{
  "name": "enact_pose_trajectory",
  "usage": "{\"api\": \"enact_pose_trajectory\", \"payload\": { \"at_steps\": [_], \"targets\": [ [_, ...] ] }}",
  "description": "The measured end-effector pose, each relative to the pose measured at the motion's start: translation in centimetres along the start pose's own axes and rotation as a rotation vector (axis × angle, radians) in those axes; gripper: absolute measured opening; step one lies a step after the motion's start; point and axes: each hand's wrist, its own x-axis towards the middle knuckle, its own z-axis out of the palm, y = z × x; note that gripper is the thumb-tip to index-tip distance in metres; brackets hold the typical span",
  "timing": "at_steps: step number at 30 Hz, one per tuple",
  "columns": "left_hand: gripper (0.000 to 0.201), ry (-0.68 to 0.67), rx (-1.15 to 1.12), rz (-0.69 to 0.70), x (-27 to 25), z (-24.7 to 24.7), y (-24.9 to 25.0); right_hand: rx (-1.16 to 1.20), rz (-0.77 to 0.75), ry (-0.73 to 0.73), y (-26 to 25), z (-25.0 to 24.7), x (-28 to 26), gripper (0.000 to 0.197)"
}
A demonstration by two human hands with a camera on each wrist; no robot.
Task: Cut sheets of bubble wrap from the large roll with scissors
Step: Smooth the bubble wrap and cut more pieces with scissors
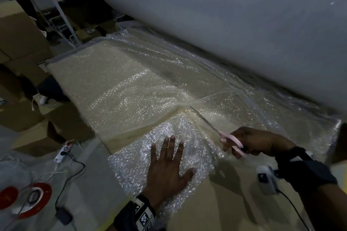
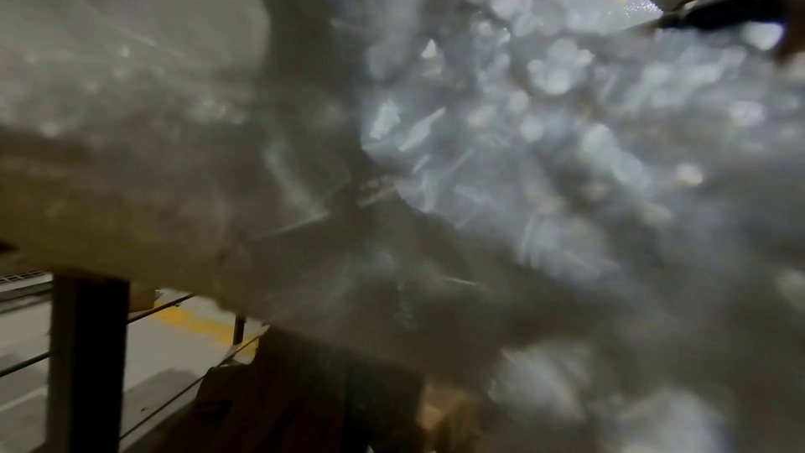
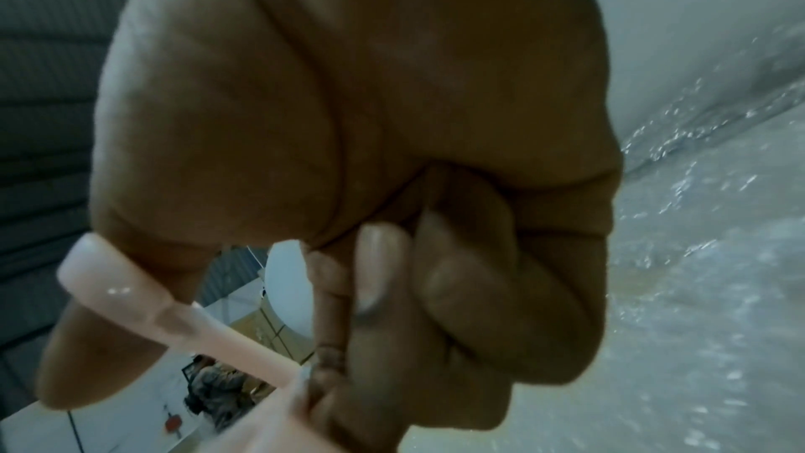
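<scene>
A huge white roll of bubble wrap (image 1: 225, 15) lies across the back of the head view. Its unrolled sheet (image 1: 131, 84) spreads over a cardboard-covered table. My left hand (image 1: 169, 167) lies flat with spread fingers on the near flap of bubble wrap (image 1: 187, 137), pressing it down. My right hand (image 1: 249, 142) grips pink-handled scissors (image 1: 231, 141); their thin blades (image 1: 202, 118) point up-left along a cut line in the sheet. In the right wrist view my curled fingers (image 3: 457, 288) wrap the pink handle (image 3: 144, 291). The left wrist view shows only blurred bubble wrap (image 2: 522, 150).
A red tape roll (image 1: 35, 199), cables and a white power strip (image 1: 63, 152) lie on the floor at left. Cardboard boxes (image 1: 22, 43) stand at far left, with a person's shoe (image 1: 43, 99) among them. A metal rack (image 1: 62, 17) stands behind.
</scene>
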Motion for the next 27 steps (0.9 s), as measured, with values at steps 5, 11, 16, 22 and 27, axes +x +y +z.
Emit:
{"api": "enact_pose_trajectory", "payload": {
  "at_steps": [5, 11, 16, 22, 27],
  "targets": [
    [0.103, -0.055, -0.004, -0.006, 0.3, -0.2, -0.1, -0.023, -0.063, 0.130, 1.4, 2.4, -6.4, 0.080],
    [0.091, 0.009, -0.193, -0.048, 0.9, -2.8, -0.2, -0.144, 0.037, 0.437, 5.5, 8.8, -10.4, 0.066],
    [0.084, 0.056, -0.347, -0.064, 0.7, -4.2, -3.2, -0.210, 0.123, 0.622, 8.1, 15.1, -11.5, 0.033],
    [0.066, 0.045, -0.476, 0.075, 2.2, -6.5, -8.4, -0.058, 0.178, 0.745, 10.0, 21.3, -10.9, 0.015],
    [0.039, 0.098, -0.694, 0.079, 3.0, -8.7, -12.1, -0.296, 0.440, 0.971, 9.7, 23.4, -11.3, 0.033]
  ]
}}
